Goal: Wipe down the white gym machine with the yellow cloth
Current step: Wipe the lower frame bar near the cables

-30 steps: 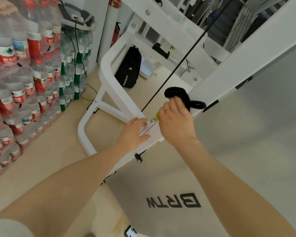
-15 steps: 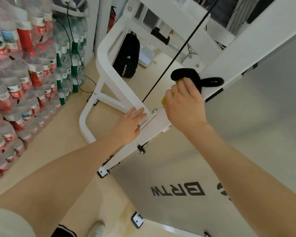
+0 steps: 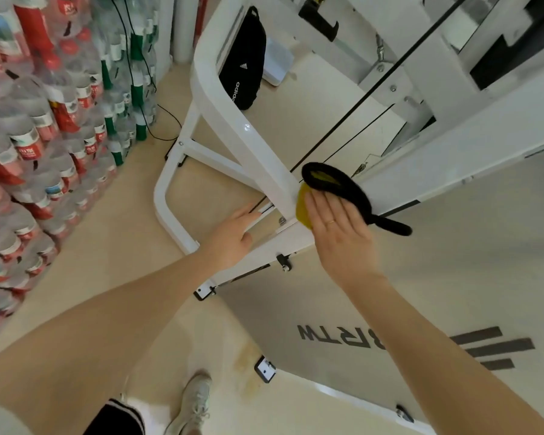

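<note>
Right hand (image 3: 339,227), fingers flat, presses the cloth (image 3: 303,208) onto the machine (image 3: 239,133) frame running up-left; left hand (image 3: 233,237) rests open alongside.

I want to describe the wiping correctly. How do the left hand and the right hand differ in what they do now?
The right hand presses the yellow cloth flat against the white gym machine frame; the left hand rests bare on the frame, holding nothing. The right hand sits higher up the frame than the left. Both have straight fingers and touch the same frame.

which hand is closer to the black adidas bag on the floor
Left. The left hand rests on the white frame below the black bag; the right hand, pressing the yellow cloth, is further right.
</note>
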